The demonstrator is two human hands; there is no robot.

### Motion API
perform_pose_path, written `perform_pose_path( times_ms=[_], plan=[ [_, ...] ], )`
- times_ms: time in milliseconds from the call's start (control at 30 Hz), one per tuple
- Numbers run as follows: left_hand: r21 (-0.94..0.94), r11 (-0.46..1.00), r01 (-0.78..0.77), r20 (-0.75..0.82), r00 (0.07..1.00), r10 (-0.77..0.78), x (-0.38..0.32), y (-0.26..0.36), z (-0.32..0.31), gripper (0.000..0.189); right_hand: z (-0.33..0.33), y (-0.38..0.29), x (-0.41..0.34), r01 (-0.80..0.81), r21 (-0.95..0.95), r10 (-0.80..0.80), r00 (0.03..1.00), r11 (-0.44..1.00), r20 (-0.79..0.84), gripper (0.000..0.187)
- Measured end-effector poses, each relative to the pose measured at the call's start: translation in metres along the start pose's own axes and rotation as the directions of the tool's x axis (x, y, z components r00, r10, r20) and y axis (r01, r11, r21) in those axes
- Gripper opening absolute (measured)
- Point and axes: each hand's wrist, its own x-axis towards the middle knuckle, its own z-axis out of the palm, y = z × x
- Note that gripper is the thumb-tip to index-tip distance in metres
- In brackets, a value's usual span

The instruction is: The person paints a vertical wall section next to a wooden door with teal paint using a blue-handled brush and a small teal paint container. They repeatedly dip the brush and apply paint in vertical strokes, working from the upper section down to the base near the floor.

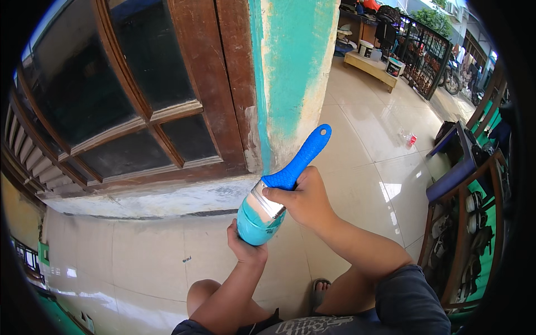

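My right hand (305, 201) grips a wide paintbrush (293, 171) by the base of its blue handle, thumb on the metal ferrule. The brush tilts down to the left, its pale bristles coated with turquoise paint at the tip. Under it, my left hand (247, 247) holds a small round container of turquoise paint (254, 234) from below. The bristle end rests at or in the container's opening; exactly how deep cannot be told. Beyond the hands stands a wall column (295, 67) with patchy turquoise paint and bare whitish edges, beside a brown wooden window frame (236, 83).
A low wooden bench (370, 71) with paint tubs stands at the upper right, by a metal gate (423, 54). A shoe rack (460, 234) and a dark blue stool (452, 180) are at the right. A red and clear wrapper (412, 140) lies on the tiled floor (356, 184).
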Motion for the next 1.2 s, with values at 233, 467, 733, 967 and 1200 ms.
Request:
perform_pose_path(
  times_ms=[233, 467, 733, 967, 1200],
  plan=[
    [-0.008, 1.000, 0.030, -0.006, 1.000, -0.030, 0.009, -0.002, -0.009, 0.048, -0.011, -0.008, 0.005, 0.268, -0.377, -0.302, 0.953, 0.887, -0.034, 0.009],
    [0.005, 0.997, 0.082, -0.004, 0.997, -0.082, 0.010, -0.009, -0.016, 0.044, -0.017, -0.021, 0.012, 0.402, -0.547, -0.468, 0.883, 0.734, 0.022, 0.019],
    [-0.011, 0.997, 0.075, 0.004, 0.997, -0.075, 0.010, -0.016, -0.014, 0.047, -0.014, -0.019, 0.005, 0.339, -0.457, -0.332, 0.938, 0.822, 0.100, 0.013],
    [-0.008, 0.998, 0.070, 0.019, 0.997, -0.070, 0.007, -0.019, -0.008, 0.047, -0.010, -0.010, 0.005, 0.159, -0.175, -0.157, 0.987, 0.972, 0.029, 0.018],
    [-0.023, 0.999, 0.048, 0.016, 0.999, -0.048, 0.009, -0.018, -0.006, 0.047, -0.032, -0.005, 0.012, 0.291, -0.142, -0.270, 0.952, 0.946, 0.146, 0.019]
  ],
)
